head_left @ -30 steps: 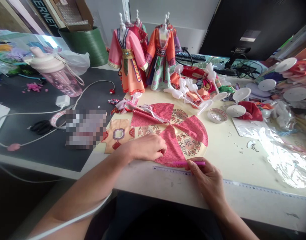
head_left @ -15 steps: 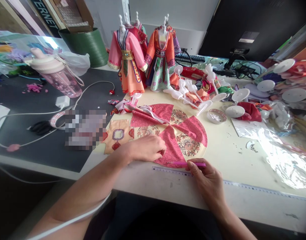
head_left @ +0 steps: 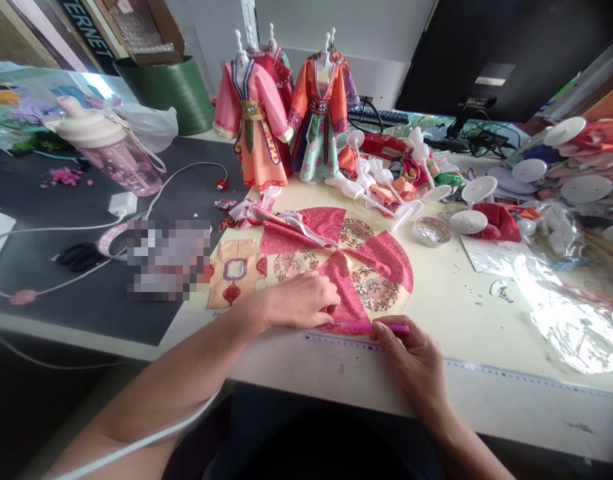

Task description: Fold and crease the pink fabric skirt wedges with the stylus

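Observation:
A round doll skirt point(head_left: 373, 267) of pink and cream panels lies flat on the cream table point(head_left: 451, 313). My left hand point(head_left: 299, 301) rests on its near left edge with fingers curled, pinching the pink cloth. My right hand point(head_left: 416, 363) is closed on a thin pink pen point(head_left: 373, 327), which lies along the skirt's near hem. A clear ruler point(head_left: 346, 341) runs along the table's front edge just under the pen. A small orange bodice piece point(head_left: 235, 272) lies left of my left hand.
Two dressed doll stands point(head_left: 251, 123) point(head_left: 319, 117) rise at the back. White stands and cloth scraps point(head_left: 391, 177) pile behind the skirt. A tape roll point(head_left: 429, 231), a pink bottle point(head_left: 111, 150), a green bin point(head_left: 169, 83), cables point(head_left: 61, 227), plastic wrap point(head_left: 566, 313) and a monitor point(head_left: 501, 53) surround the work.
My left hand has slid slightly toward the hem. The pen and my right hand have barely moved.

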A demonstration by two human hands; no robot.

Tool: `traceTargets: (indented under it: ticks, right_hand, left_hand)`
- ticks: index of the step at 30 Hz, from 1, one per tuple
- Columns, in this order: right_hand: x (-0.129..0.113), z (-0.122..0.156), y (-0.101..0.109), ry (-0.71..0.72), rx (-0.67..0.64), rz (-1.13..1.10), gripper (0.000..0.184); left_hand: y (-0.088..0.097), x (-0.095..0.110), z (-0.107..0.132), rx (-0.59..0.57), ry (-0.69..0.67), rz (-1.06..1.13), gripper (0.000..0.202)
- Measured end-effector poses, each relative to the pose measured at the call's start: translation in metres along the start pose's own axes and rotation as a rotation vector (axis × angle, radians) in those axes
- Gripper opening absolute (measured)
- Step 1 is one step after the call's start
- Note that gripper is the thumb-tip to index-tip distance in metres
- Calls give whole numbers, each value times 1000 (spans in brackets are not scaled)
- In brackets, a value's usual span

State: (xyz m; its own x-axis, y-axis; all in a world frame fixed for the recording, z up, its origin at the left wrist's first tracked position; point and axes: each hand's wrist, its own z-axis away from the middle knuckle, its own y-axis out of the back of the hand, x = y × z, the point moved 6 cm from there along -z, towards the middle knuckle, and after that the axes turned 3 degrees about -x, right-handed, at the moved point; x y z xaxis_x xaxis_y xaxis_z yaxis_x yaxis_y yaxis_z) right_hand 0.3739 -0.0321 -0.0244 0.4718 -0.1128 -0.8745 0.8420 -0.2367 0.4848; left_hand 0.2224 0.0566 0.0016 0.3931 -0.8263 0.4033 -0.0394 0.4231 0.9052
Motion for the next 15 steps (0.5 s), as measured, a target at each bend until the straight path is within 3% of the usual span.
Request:
traceTargets:
  ticks: [12, 15]
  right_hand:
    - [-1, 2, 1, 23, -6, -18, 23]
    - [-1, 4, 5, 34, 47, -32, 23]
  left_hand:
    - [-3, 2, -6, 9, -46, -34, 25]
    - [-2, 4, -5, 15, -42, -48, 25]
